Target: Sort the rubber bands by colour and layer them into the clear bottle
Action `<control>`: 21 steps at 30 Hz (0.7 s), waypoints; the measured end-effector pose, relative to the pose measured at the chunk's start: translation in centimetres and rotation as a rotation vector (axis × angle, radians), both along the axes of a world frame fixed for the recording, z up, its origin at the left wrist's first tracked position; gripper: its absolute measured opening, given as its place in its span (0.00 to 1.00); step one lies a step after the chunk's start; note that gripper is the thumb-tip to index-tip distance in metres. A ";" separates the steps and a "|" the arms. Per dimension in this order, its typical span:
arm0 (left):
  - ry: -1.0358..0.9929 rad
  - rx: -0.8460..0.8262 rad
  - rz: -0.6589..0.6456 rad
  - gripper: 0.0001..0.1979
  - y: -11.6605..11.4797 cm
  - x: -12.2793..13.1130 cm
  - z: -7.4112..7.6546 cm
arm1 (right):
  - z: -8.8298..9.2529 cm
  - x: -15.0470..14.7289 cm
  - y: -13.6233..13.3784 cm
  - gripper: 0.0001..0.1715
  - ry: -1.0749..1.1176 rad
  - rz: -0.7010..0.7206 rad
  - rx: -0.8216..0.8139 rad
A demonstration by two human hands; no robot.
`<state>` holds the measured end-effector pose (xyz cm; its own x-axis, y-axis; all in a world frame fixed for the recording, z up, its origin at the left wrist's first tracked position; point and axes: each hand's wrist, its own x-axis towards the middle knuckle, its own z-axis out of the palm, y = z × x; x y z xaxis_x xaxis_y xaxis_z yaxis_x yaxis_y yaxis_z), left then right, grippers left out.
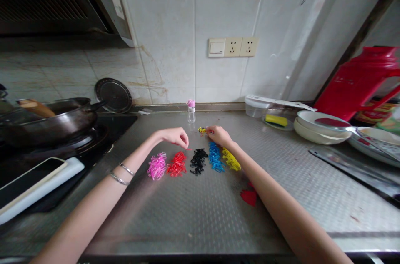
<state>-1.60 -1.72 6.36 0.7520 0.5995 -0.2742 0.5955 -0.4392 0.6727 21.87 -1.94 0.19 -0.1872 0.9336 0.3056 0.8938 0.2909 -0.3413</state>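
Small rubber bands lie in a row of colour piles on the metal counter: pink, red, black, blue and yellow. Above the red pile, my left hand is pinched closed on a thin red rubber band. My right hand is beyond the blue pile, its fingers closed on a small bunch of mixed rubber bands, mostly yellow with some dark ones. Behind both hands stands a small clear bottle with a pink cap.
A red heart-shaped piece lies beside my right forearm. On the left are a wok on the stove and a white-edged device. Bowls, a cleaver, a yellow sponge and a red thermos are at right.
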 end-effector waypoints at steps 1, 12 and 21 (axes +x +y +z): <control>0.025 -0.045 -0.013 0.07 -0.4 -0.2 0.1 | 0.0 0.0 0.0 0.13 0.000 0.004 0.000; 0.038 -0.109 0.014 0.08 -0.5 -1.3 0.1 | -0.1 -0.5 0.0 0.14 -0.083 0.003 0.036; 0.007 -0.010 0.088 0.09 0.6 -2.3 -0.2 | 1.0 -0.2 -0.2 0.15 0.125 0.008 0.023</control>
<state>-3.89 -1.11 6.19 0.6946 0.6604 -0.2854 0.6360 -0.3783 0.6726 21.64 -2.14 1.19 -0.1533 0.9246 0.3487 0.8422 0.3068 -0.4433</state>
